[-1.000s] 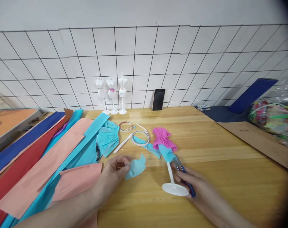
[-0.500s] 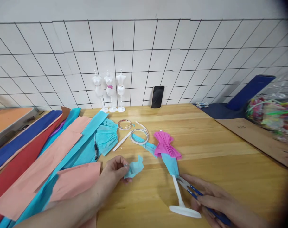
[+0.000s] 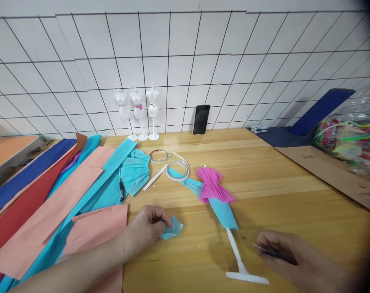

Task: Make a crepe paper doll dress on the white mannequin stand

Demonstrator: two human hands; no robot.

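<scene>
Between the fingers of my left hand is a small scrap of blue crepe paper, just above the table. My right hand is closed around blue-handled thread snips, whose tips point left and are blurred. To the left of the snips, apart from them, a white mini mannequin lies tilted on the table with its round base towards me. It wears a gathered pink crepe paper top over a blue paper skirt. A blue paper strip reaches from its waist to a tape roll.
Three bare mini mannequins stand by the tiled wall near a phone. Coloured crepe paper strips and a black marker lie left. Tape rolls sit mid-table. Cardboard and a plastic bag are at right.
My right hand has drawn the snips away rightward from the skirt's hem. The mannequin's base has shifted right, and my left hand with the paper scrap has lowered slightly.
</scene>
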